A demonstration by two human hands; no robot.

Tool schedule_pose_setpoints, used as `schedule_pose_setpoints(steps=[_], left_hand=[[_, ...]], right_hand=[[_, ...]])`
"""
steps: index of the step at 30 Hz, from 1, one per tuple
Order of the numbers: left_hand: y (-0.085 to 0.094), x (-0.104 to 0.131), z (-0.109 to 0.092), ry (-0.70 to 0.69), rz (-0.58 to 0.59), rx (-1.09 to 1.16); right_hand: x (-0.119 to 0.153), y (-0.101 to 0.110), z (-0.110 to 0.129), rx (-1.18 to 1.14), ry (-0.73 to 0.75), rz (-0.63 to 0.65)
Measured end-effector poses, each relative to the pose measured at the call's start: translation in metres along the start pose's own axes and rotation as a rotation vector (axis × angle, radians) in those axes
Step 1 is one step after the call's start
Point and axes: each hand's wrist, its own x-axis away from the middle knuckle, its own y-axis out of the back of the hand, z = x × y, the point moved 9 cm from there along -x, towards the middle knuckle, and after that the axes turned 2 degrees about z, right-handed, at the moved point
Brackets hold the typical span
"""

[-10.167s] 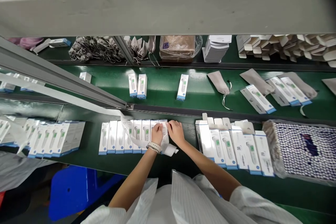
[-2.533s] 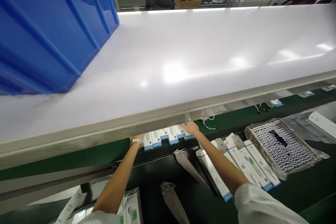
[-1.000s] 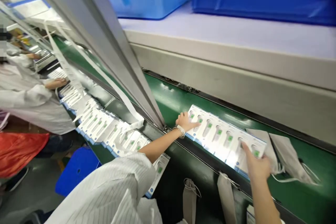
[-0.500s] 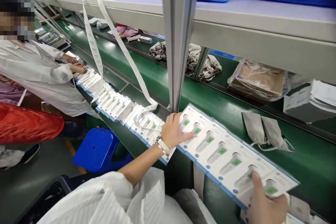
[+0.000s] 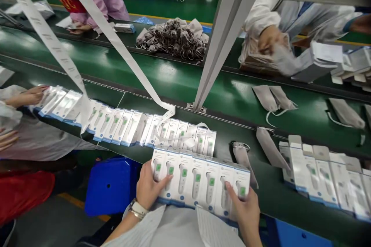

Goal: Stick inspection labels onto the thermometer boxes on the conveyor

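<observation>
A row of several white-and-blue thermometer-like boxes [image 5: 197, 179], each printed with a grey handheld device with a green screen, is pressed together between my hands close to my body. My left hand [image 5: 150, 185] grips the left end, its thumb lying over the front. At the right end my right hand [image 5: 245, 210] clasps the row, thumb on the printed face. Just beyond stands a long line of similar boxes [image 5: 124, 125] on the green bench, with a white label strip [image 5: 116, 42] trailing down onto it. One grey drawstring pouch [image 5: 243, 158] lies behind my right hand.
More boxes [image 5: 327, 177] and several grey pouches [image 5: 265, 98] lie to the right. A metal post [image 5: 223, 34] rises from the bench. Across the belt are a pouch heap [image 5: 176, 38] and a co-worker's moving hand [image 5: 269, 40]. A blue stool [image 5: 108, 185] stands at lower left.
My view has swung to the right. Both hands have carried the row of boxes off the bench area and in toward my body, still held at both ends.
</observation>
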Motion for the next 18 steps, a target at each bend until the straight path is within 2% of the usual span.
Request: schedule_pose_setpoints(steps=[5,9,13,18], left_hand=[[-0.008,-0.014,0.049,0.061,0.059,-0.013],[-0.010,-0.035,0.067,0.103,0.108,-0.015],[-0.003,-0.068,0.068,0.150,0.138,-0.084],[0.004,-0.114,0.049,0.135,0.150,-0.128]], right_hand=[[0.005,-0.046,0.010,0.094,-0.004,0.097],[-0.004,-0.071,0.027,0.137,-0.015,0.123],[-0.020,-0.091,0.044,0.121,0.001,0.130],[-0.047,-0.098,0.073,0.105,0.033,0.081]])
